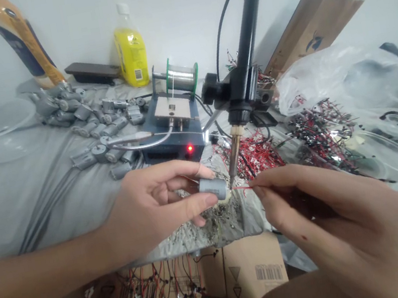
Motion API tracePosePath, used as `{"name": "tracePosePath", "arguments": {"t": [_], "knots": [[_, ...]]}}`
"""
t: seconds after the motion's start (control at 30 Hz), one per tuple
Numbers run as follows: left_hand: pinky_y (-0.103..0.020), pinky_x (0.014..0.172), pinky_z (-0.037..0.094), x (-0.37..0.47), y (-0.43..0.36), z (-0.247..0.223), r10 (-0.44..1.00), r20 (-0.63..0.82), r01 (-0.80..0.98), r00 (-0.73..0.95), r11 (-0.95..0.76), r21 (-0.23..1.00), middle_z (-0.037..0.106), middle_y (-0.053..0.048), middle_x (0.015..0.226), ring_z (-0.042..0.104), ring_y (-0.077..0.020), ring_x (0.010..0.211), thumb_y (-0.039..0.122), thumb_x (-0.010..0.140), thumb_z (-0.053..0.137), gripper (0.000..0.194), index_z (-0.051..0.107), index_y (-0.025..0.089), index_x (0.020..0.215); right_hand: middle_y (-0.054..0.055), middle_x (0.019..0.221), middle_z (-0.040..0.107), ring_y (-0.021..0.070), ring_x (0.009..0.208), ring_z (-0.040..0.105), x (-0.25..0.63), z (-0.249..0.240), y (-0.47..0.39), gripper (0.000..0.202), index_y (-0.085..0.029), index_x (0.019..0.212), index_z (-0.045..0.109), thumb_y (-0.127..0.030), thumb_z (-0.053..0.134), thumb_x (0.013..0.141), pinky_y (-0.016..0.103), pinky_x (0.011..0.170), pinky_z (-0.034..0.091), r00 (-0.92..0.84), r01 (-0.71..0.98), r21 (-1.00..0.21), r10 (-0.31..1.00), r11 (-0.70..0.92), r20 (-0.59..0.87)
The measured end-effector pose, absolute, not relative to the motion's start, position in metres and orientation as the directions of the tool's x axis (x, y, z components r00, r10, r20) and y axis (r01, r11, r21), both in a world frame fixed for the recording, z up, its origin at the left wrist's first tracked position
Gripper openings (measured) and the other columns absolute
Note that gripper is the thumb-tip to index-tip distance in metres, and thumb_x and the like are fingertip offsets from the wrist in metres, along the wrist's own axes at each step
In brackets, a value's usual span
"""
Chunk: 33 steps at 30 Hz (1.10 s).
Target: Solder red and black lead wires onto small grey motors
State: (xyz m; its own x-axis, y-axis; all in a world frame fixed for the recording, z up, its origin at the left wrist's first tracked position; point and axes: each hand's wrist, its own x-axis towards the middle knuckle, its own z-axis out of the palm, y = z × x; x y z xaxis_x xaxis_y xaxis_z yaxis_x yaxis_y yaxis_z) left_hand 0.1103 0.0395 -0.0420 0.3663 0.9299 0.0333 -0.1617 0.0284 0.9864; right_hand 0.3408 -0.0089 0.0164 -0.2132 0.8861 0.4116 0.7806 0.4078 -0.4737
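Observation:
My left hand (162, 201) holds a grey cylindrical motor (212, 188) between thumb and fingers, its end facing right. In my right hand (319, 210), thumb and forefinger pinch a thin red wire (241, 187) that reaches left to the end of the motor. Above that spot a soldering iron (236, 153) hangs in a black stand clamp (237, 91), its tip down at the motor's end. Whether the tip touches the wire cannot be made out. Behind my left hand is a dark blue solder feeder (171, 146) with a red light, topped by a solder spool (182, 78).
Grey motors (98, 120) are heaped at the back left, near a yellow bottle (132, 56) and an orange bottle (23, 43). Red wires (261, 154) lie behind my right hand, beside plastic bags (354, 72) and a paper bag (312, 31). Cardboard (255, 271) with wired parts lies below.

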Motion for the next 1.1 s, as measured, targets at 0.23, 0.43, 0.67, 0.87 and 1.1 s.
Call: {"name": "tracePosePath", "arguments": {"t": [0.23,0.43,0.67,0.87,1.1], "knots": [[-0.015,0.058,0.065,0.1100,0.0404,-0.0426,0.932,0.043,-0.165,0.361,0.019,0.986,0.082,0.000,0.083,0.076,-0.0149,0.057,0.028,0.083,0.094,0.023,0.082,0.023,0.103,-0.009,0.077,0.075,0.0051,0.060,0.066,0.3401,0.0148,-0.0080,0.012,-0.028,0.097,0.074,-0.021,0.066,0.099,0.016,0.061,0.052,-0.219,0.787,-0.467,0.889,0.404,0.401],[-0.014,0.057,0.066,0.1100,0.0406,-0.0450,0.940,0.057,-0.142,0.336,-0.009,0.990,0.083,0.000,0.091,0.076,-0.0141,0.056,0.028,0.082,0.095,0.024,0.083,0.025,0.102,-0.008,0.078,0.075,0.0053,0.060,0.067,0.3394,0.0145,-0.0064,0.012,-0.027,0.097,0.075,-0.021,0.065,0.099,0.016,0.062,0.052,-0.233,0.774,-0.470,0.881,0.424,0.412],[-0.017,0.058,0.068,0.1099,0.0410,-0.0461,0.941,0.080,-0.135,0.329,-0.037,0.990,0.083,0.000,0.095,0.077,-0.0154,0.058,0.028,0.083,0.095,0.022,0.083,0.027,0.102,-0.009,0.078,0.075,0.0051,0.061,0.067,0.3400,0.0159,-0.0094,0.012,-0.027,0.096,0.075,-0.019,0.066,0.099,0.016,0.060,0.051,-0.221,0.772,-0.476,0.880,0.422,0.422],[-0.015,0.056,0.066,0.1123,0.0414,-0.0421,0.946,0.060,-0.134,0.320,-0.018,0.991,0.082,0.001,0.090,0.076,-0.0151,0.055,0.027,0.080,0.095,0.021,0.083,0.025,0.098,-0.009,0.075,0.073,0.0047,0.058,0.064,0.3404,0.0143,-0.0075,0.012,-0.027,0.094,0.074,-0.019,0.065,0.098,0.016,0.058,0.048,-0.237,0.776,-0.462,0.877,0.429,0.417],[-0.016,0.059,0.067,0.1098,0.0398,-0.0438,0.944,0.046,-0.112,0.326,-0.010,0.994,0.082,0.001,0.092,0.077,-0.0152,0.058,0.030,0.081,0.096,0.023,0.083,0.026,0.100,-0.009,0.075,0.074,0.0046,0.059,0.065,0.3409,0.0138,-0.0075,0.013,-0.027,0.094,0.075,-0.018,0.066,0.097,0.016,0.058,0.049,-0.214,0.778,-0.469,0.879,0.417,0.427]]}}
